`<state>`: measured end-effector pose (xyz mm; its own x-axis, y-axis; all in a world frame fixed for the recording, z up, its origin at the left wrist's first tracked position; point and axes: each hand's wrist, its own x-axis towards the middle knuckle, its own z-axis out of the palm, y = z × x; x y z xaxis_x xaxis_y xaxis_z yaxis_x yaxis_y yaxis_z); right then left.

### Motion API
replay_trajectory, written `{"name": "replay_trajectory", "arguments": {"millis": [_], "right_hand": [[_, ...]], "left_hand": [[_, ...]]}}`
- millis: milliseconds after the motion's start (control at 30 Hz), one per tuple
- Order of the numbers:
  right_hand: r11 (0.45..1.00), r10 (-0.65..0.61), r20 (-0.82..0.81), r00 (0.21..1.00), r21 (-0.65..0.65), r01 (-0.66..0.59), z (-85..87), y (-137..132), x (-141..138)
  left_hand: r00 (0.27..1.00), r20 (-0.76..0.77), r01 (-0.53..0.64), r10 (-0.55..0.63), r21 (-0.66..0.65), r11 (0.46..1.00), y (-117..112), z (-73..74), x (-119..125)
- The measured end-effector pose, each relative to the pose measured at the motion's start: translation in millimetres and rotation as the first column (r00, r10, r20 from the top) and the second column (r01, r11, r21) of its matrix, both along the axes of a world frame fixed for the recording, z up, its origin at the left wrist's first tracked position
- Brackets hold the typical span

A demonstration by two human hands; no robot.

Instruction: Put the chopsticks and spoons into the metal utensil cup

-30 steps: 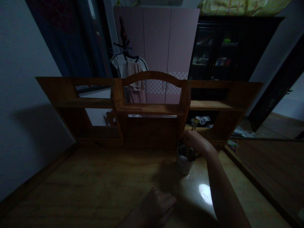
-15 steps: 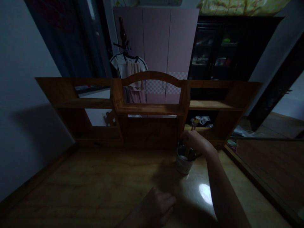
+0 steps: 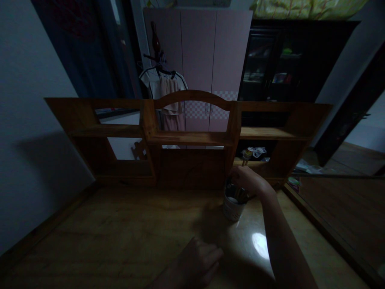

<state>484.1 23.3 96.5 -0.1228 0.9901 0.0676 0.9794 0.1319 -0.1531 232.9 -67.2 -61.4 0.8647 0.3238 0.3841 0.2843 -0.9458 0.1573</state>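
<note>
Desk (image 3: 120,233), one: wooden, glossy, with one bright patch of glare (image 3: 260,245) towards its right side. Hutch (image 3: 192,138), one: wooden, standing along the desk's far edge, with three open bays in the upper row (the middle one arched) and, below, an open bay at the left, a closed panel in the middle and an open bay at the right. The lower right bay holds a small heap of pale clutter (image 3: 252,152), too dim to count or name; the other bays show nothing of their own. Cup (image 3: 231,209), one: pale, upright on the desk just before the hutch's middle-right post, right of centre, near the glare. Contents: several dark pens (image 3: 236,192) standing upright, number unclear in the gloom. Right hand (image 3: 248,179), one: over the cup's mouth, fingers bent down among the pen tops; whether they pinch a pen cannot be told. Left hand (image 3: 198,263), one: resting on the near desk, well apart from the cup, fingers curled into a loose fist with nothing seen in it. Behind the hutch: one pink wardrobe (image 3: 210,52) with three doors; pale garments (image 3: 167,90) hanging before it; one dark cabinet (image 3: 276,60) to its right, contents indistinct.
</note>
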Motion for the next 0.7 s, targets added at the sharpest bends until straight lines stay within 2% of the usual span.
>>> {"name": "replay_trajectory", "arguments": {"millis": [700], "right_hand": [[1.000, 0.006, 0.037, 0.999, -0.028, -0.005, -2.0, 1.1, 0.7]], "left_hand": [[0.999, -0.028, -0.018, 0.017, -0.034, 0.999, -1.2, 2.9, -0.4]]}}
